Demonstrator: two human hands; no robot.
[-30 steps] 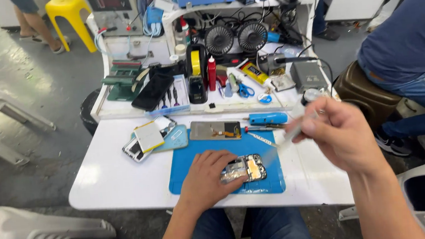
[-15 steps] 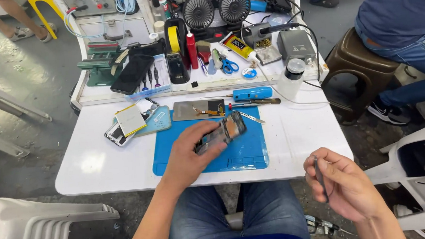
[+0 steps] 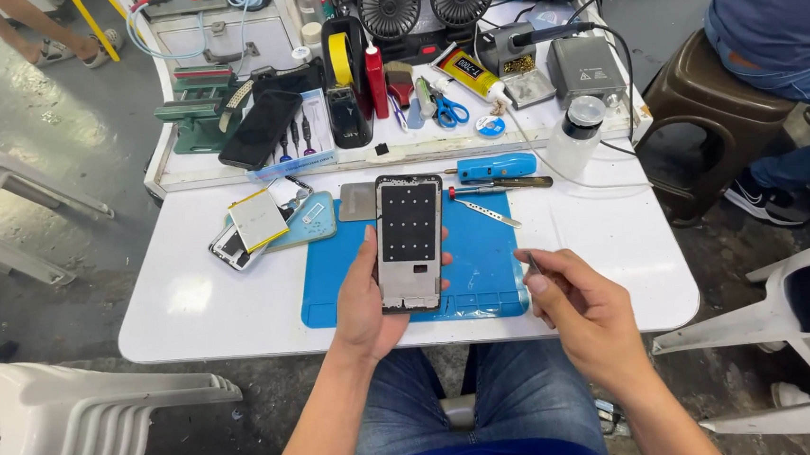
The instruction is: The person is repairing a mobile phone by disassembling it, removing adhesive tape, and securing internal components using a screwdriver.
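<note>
Disassembly looks well along: left hand (image 3: pixel 365 302) grips the stripped phone frame (image 3: pixel 410 241) above the blue mat (image 3: pixel 483 260), right hand (image 3: pixel 587 314) pinching thin tweezers (image 3: pixel 532 264), removed parts (image 3: pixel 255 224) near the table's left edge.

Bare forearms, apparently blue jeans.

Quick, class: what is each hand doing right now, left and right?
Left hand: closed on the phone frame.
Right hand: fingers pinching a thin metal tool.
</note>
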